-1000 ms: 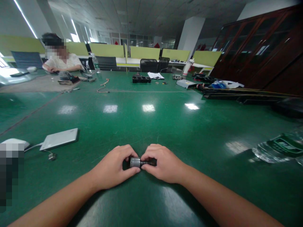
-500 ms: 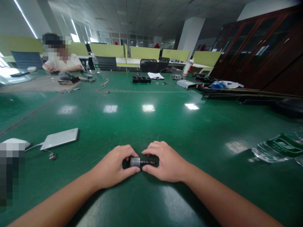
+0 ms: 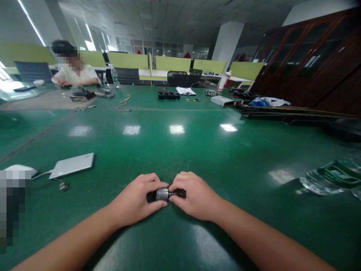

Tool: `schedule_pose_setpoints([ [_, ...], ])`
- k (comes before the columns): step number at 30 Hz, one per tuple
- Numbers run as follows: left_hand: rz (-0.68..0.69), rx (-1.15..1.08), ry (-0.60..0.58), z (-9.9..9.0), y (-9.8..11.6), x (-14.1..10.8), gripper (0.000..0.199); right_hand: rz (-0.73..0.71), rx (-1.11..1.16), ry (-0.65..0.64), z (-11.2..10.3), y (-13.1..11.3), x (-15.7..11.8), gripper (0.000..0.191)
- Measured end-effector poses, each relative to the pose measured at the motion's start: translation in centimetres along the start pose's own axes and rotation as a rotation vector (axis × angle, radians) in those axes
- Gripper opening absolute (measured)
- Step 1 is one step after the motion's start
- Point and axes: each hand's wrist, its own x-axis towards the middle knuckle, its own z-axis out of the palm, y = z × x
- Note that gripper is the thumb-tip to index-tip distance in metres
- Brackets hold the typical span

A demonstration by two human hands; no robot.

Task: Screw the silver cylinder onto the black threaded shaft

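Note:
A small silver metal cylinder (image 3: 162, 194) with a dark, thin shaft (image 3: 176, 192) lies sideways low in the middle of the view, over the green table (image 3: 158, 150). My left hand (image 3: 139, 195) grips the cylinder between thumb and fingers, from the left. From the right, my right hand (image 3: 194, 195) pinches the shaft close to the cylinder with thumb and index finger. The fingertips of both hands nearly meet. Part of the shaft shows inside the curl of my right hand.
A white flat box (image 3: 73, 165) with a cable lies at left. At right lies a clear plastic bottle (image 3: 332, 175). Farther back are a black tray (image 3: 169, 95), papers (image 3: 185, 91), a white bottle (image 3: 224, 81) and long dark strips (image 3: 282, 113). A person (image 3: 76, 73) sits at the far left.
My right thumb and fingers have closed on the shaft beside the cylinder. My left fingers have moved slightly right over the cylinder's top.

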Motion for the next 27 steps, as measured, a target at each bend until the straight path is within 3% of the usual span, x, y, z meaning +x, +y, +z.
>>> schedule_pose_setpoints([
  [3,0.015,-0.008,-0.010,-0.11,-0.05,-0.03,0.038,0.031,0.028,0.005,-0.06,-0.10,0.06,0.008],
  [14,0.003,-0.012,0.001,-0.34,0.35,0.17,0.023,-0.050,0.028,0.009,-0.39,0.07,-0.16,0.007],
  [27,0.000,-0.010,0.004,-0.39,0.37,0.13,0.023,-0.046,0.017,-0.025,-0.80,0.15,-0.29,0.008],
])
